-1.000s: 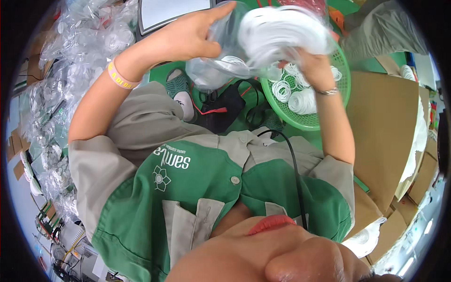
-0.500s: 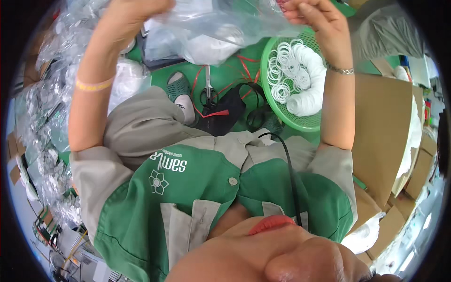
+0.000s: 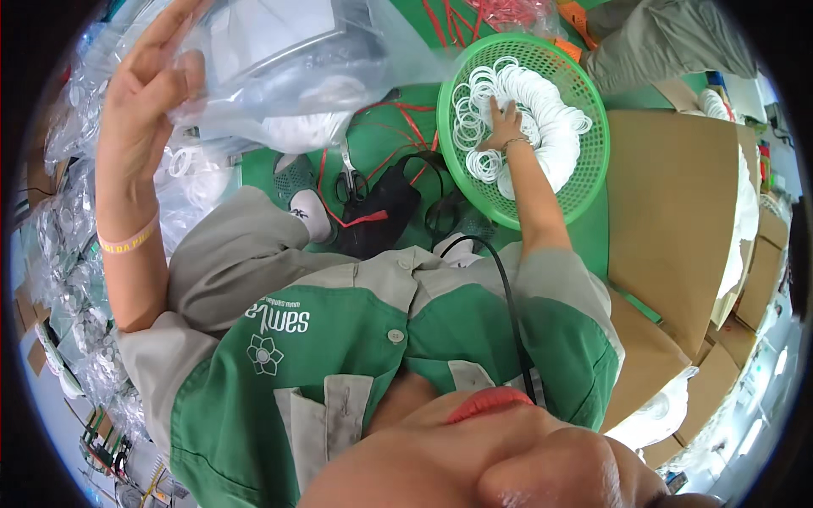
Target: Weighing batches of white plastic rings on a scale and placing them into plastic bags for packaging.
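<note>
My left hand (image 3: 151,97) is raised at the upper left, its bent fingers and thumb gripping the edge of a clear plastic bag (image 3: 406,63). The bag spreads rightward from it, sheer enough to show a pale flat surface behind. My right hand (image 3: 506,129) reaches into a round green mesh basket (image 3: 600,140), with fingers spread on the white rings (image 3: 555,110). Many of these rings lie stacked in a long curved roll; others sit in loose coils at the basket's left side. Whether any ring is caught under the fingertips cannot be seen.
Black-handled scissors (image 3: 350,182) lie on the green floor among red strips (image 3: 415,127), close to a black cloth bag (image 3: 381,212) and my feet. Cardboard (image 3: 673,220) stands on the right. Plastic-wrapped goods (image 3: 76,279) fill the left. A grey trouser leg (image 3: 669,46) is beyond the basket.
My right hand has left the plastic bag and come down onto the rings in the basket. My left hand has shifted left and nearer, with the bag. The view has shifted too.
</note>
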A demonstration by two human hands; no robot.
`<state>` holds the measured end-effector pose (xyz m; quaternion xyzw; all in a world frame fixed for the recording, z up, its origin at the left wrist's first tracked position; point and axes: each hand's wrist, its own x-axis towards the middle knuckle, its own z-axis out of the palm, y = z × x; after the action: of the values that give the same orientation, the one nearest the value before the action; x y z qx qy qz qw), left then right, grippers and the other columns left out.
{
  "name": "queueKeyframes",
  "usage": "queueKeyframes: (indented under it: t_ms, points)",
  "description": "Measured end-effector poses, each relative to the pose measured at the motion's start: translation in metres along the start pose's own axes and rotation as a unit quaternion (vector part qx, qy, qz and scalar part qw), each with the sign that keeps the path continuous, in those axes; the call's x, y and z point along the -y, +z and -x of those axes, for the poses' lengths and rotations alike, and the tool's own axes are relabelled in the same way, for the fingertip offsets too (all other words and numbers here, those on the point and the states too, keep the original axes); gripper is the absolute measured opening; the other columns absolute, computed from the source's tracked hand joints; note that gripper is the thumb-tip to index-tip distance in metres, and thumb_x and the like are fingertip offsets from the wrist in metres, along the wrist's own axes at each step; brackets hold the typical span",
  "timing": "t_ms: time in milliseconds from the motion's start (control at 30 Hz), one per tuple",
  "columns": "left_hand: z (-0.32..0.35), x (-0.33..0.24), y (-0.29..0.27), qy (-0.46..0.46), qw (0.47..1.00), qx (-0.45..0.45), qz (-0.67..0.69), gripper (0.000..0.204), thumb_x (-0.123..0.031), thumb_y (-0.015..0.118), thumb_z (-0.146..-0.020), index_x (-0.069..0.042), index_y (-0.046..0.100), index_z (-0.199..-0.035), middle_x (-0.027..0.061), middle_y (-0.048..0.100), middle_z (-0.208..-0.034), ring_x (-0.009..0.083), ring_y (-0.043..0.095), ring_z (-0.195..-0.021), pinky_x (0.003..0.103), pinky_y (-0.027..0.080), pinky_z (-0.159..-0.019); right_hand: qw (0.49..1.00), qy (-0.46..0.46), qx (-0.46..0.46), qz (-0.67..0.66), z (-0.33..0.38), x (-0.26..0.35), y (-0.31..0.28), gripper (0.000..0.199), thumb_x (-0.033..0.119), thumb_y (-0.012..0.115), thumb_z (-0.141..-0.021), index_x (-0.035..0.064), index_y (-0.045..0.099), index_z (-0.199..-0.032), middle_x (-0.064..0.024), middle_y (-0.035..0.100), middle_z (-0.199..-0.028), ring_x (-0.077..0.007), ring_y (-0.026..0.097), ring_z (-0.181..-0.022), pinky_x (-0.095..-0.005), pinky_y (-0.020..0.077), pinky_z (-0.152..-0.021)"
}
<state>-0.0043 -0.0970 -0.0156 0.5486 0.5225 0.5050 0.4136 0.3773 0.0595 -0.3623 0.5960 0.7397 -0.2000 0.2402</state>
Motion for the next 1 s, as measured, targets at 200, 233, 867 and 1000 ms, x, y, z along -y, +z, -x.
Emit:
queueKeyframes:
  t_ms: [200,233,867,1000]
  points:
    - [-0.026,0.014,0.023,-0.032,0.997,0.047,-0.044,0.068,-0.002,0.047,-0.068,0.003,0.028,-0.133,0.0121,0.029,-0.14,-0.0039,0.035,-0.055,0.01,0.03,-0.05,0.999,0.037,-0.014,-0.011,-0.025,0.008,-0.003,0.125,0.036,0.083,-0.044,0.0345,0.001,-0.138,-0.0116,-0.009,-0.145,-0.0389,-0.005,-0.132,-0.0675,0.0214,-0.093]
    - [-0.026,0.014,0.024,-0.034,0.997,0.049,-0.047,0.068,-0.002,0.047,-0.068,0.003,0.028,-0.133,0.0121,0.029,-0.14,-0.0039,0.035,-0.055,0.01,0.03,-0.05,0.999,0.032,-0.031,-0.02,-0.034,0.004,0.003,0.115,0.034,0.082,-0.046,0.0316,0.011,-0.137,-0.0149,0.0,-0.144,-0.0406,0.001,-0.131,-0.0623,0.0256,-0.094]
    - [-0.015,0.025,0.032,-0.08,0.988,0.113,0.074,0.072,0.011,0.048,-0.072,-0.003,0.021,-0.137,0.0067,0.047,-0.121,0.0039,0.035,-0.054,0.018,0.034,-0.052,0.649,-0.103,-0.119,-0.744,0.025,-0.075,-0.103,0.043,-0.013,0.055,-0.065,0.0022,0.053,-0.104,-0.0084,0.059,-0.092,-0.023,0.06,-0.081,-0.0346,0.051,-0.071]
    - [-0.019,0.027,0.035,-0.117,0.972,0.184,0.083,0.072,0.01,0.048,-0.073,-0.004,0.019,-0.138,0.0016,0.053,-0.091,0.0039,0.035,-0.055,0.018,0.034,-0.052,0.579,-0.337,-0.108,-0.735,0.109,-0.006,-0.2,0.042,-0.015,0.053,-0.066,0.0006,0.052,-0.105,-0.0113,0.058,-0.094,-0.0223,0.06,-0.083,-0.0324,0.0527,-0.071]
